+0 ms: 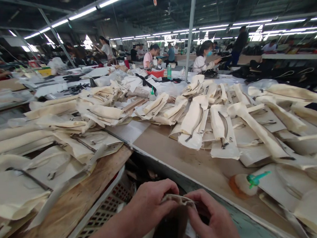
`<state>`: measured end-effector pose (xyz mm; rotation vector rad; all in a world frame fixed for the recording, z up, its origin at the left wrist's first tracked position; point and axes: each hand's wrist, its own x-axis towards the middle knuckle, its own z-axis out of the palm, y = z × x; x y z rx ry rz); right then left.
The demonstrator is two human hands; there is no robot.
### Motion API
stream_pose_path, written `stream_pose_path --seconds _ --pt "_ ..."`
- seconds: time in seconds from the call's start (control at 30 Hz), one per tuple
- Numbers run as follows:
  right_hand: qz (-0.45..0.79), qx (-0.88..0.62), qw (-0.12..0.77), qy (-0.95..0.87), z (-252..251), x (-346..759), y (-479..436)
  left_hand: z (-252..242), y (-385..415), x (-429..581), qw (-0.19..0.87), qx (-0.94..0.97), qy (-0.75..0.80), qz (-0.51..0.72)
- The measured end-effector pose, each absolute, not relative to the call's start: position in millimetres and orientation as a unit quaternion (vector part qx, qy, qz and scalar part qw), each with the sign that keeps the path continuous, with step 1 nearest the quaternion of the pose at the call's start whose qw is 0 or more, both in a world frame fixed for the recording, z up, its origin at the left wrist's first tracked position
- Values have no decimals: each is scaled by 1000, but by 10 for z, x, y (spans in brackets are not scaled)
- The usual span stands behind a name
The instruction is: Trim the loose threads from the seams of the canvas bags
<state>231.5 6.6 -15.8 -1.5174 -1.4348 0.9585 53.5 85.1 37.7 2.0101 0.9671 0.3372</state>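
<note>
Low in the head view, my left hand [154,203] and my right hand [207,217] pinch the top edge of a cream fabric piece [180,200]. Thumbs lie on the near side of that edge, with fingers curled over the far side. Below it the piece hangs down toward me, showing a dark inside; its lower part leaves the frame. Both hands are just in front of the table's near edge. To the right on the table stands a glue bottle [243,185] with a green nozzle and amber contents.
Cream fabric pieces with dark zippers [194,118] cover much of the brown table [170,142]. More pieces [30,174] lie on a wooden board [96,180] at left. A white plastic basket [102,207] sits below. A pole [190,36] rises behind; several people work farther back.
</note>
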Motion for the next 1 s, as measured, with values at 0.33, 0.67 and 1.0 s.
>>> stream_pose_path --seconds 0.33,0.67,1.0 --pt "376 -601 398 -582 -197 2336 90 408 888 573 427 809 381 135" --pt "370 -606 394 -583 -167 2355 78 414 913 657 423 815 378 117" --pt "377 -606 394 -580 -171 2337 80 186 864 539 218 916 250 227"
